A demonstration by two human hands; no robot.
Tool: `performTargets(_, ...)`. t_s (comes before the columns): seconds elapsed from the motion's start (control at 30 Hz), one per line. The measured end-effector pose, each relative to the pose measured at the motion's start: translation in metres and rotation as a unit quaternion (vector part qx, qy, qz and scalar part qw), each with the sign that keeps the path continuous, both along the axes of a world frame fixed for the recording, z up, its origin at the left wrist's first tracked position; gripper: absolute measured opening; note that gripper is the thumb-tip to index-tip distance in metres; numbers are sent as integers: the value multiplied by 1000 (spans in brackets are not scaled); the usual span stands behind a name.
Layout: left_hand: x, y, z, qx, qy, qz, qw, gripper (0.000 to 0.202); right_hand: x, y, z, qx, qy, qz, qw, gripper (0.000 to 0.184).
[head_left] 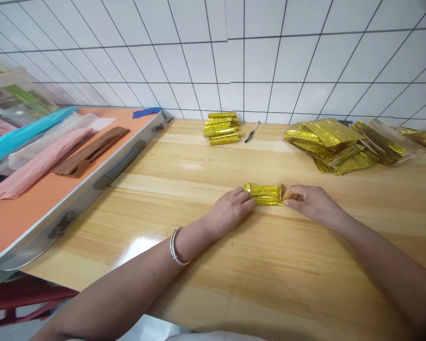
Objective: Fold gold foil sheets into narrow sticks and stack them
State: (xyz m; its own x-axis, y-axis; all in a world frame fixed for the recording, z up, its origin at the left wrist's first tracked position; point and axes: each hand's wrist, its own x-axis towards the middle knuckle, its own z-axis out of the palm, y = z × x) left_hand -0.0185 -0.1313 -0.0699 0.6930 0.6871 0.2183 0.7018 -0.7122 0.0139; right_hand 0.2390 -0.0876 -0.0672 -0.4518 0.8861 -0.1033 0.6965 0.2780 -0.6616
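A small sheet of shiny gold foil paper (pixel 266 191) lies on the wooden table, its two short ends folded up and a crease running along its length. My left hand (pixel 230 210) rests over its left end, fingers bent and pressing on it. At the right end, my right hand (pixel 307 201) pinches the near corner between thumb and curled fingers. A silver bangle (pixel 175 246) circles my left wrist. Beyond the hands, several rolled gold foil pieces (pixel 222 128) are piled near the wall. Flat gold foil sheets (pixel 333 142) lie in a loose heap at the back right.
A black-and-clear pen (pixel 252 132) lies beside the rolled pieces. At left, an orange-topped board (pixel 102 166) with a metal edge carries brown (pixel 92 151), pink (pixel 46 163) and blue (pixel 31 130) folded paper. White tiled wall (pixel 262 61) closes off the back. A red stool (pixel 24 296) stands below.
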Motion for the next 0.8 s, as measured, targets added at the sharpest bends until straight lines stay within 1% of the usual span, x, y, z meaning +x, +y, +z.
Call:
performTargets(0.1, 0, 0, 0, -3, -5, -1, 1000, 19, 1, -2, 4, 4, -15, 4, 1000, 16)
performTargets(0.27, 1, 0, 1, 2, -2, -4, 1000, 20, 5, -1, 11, -9, -8, 47, 999, 17)
performTargets(0.37, 0, -1, 2, 4, 7, -5, 1000, 21, 5, 2, 11, -8, -20, 51, 998, 16)
performTargets(0.53, 1, -2, 3, 0, 18, -5, 1000, 22, 1, 7, 9, -14, -68, 47, 996, 14)
performTargets(0.67, 2, -2, 3, -11, 4, -27, 1000, 22, -1, 10, 11, -32, -74, 62, 995, 14)
performTargets(0.8, 1, -2, 3, -18, -16, -51, 998, 22, -5, 15, 18, -59, -94, 74, 991, 14)
